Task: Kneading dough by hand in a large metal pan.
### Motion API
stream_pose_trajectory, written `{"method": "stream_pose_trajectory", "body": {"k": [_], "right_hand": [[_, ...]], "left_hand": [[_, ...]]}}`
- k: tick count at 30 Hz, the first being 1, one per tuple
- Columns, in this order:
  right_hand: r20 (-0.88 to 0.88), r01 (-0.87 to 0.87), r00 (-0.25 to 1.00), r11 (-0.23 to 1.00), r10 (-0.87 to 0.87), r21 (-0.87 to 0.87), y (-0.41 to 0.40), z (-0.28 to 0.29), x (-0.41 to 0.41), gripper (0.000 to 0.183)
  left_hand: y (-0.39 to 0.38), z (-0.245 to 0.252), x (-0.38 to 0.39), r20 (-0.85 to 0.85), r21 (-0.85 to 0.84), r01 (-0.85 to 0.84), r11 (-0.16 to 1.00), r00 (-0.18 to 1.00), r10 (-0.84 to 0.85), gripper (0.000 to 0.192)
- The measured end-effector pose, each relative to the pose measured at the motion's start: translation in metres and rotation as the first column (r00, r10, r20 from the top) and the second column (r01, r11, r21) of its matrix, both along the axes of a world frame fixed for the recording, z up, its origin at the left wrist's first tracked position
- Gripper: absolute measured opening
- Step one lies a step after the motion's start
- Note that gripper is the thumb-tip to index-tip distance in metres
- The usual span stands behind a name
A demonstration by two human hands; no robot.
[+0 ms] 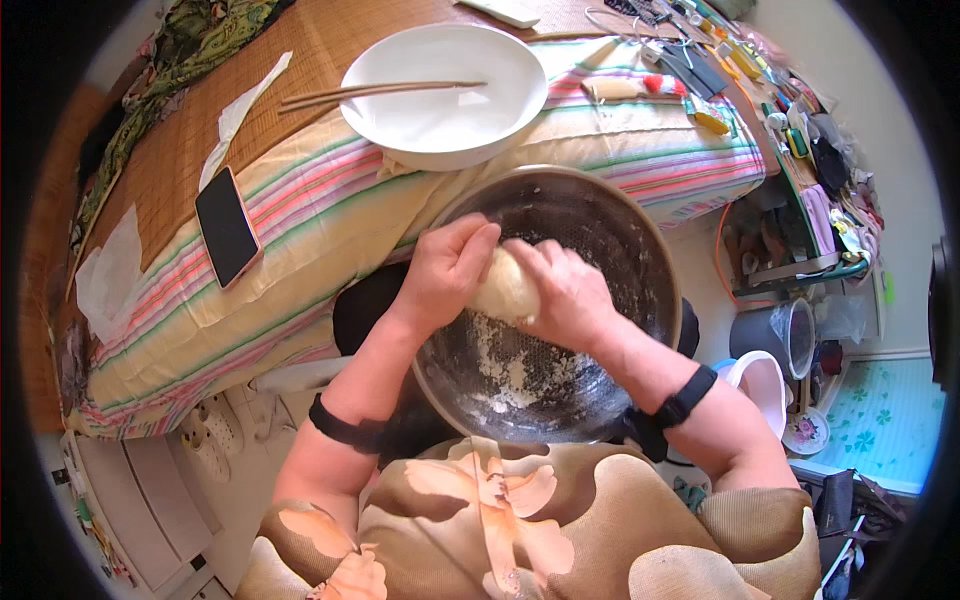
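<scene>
Between both hands, over a round dark metal basin [577,405], is a pale lump of dough [506,291]. My left hand [454,262] grips its left side with curled fingers, the thumb near the top. From the right, my right hand [566,292] clasps the same lump, fingers bent over it. Dry white flour [514,379] and dough crumbs cling to the basin's floor and walls. The basin rests at my lap, against the bed's edge. Parts of the dough under my fingers are hidden.
Beyond the basin, a large white bowl [450,124] carries a pair of wooden chopsticks [382,91] across its rim. A smartphone [227,227] lies on the striped cloth [315,199] to the left. At right stand a cluttered shelf [795,187] and a grey bin [765,337].
</scene>
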State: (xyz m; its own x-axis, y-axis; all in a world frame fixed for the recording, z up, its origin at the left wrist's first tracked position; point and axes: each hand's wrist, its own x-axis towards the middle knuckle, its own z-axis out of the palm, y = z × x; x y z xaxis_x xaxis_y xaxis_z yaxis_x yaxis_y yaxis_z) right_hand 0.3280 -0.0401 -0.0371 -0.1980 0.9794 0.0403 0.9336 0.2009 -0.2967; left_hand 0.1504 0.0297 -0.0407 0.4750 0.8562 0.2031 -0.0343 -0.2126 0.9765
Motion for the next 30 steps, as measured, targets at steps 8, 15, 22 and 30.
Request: {"method": "stream_pose_trajectory", "body": {"k": [8, 15, 22, 30], "right_hand": [[-0.147, 0.107, 0.982, 0.992, -0.115, -0.061, 0.017, -0.011, 0.013, 0.073], [0.044, 0.133, 0.986, 0.924, -0.159, 0.358, 0.0, 0.003, 0.023, 0.083], [-0.014, 0.093, 0.996, 0.981, -0.092, 0.173, 0.004, 0.013, 0.031, 0.089], [0.154, -0.037, 0.988, 0.966, -0.003, 0.256, -0.013, 0.037, 0.055, 0.059]], "left_hand": [[0.004, -0.007, 0.005, 0.032, 0.022, 0.016, 1.0, 0.999, -0.017, 0.03], [0.001, -0.009, -0.001, 0.034, 0.021, 0.074, 0.997, 0.997, -0.074, 0.033], [0.005, -0.004, 0.004, 0.002, 0.0, 0.077, 0.997, 0.997, -0.077, 0.033], [0.002, -0.005, -0.001, 0.016, -0.008, 0.088, 0.996, 0.996, -0.088, 0.035]]}}
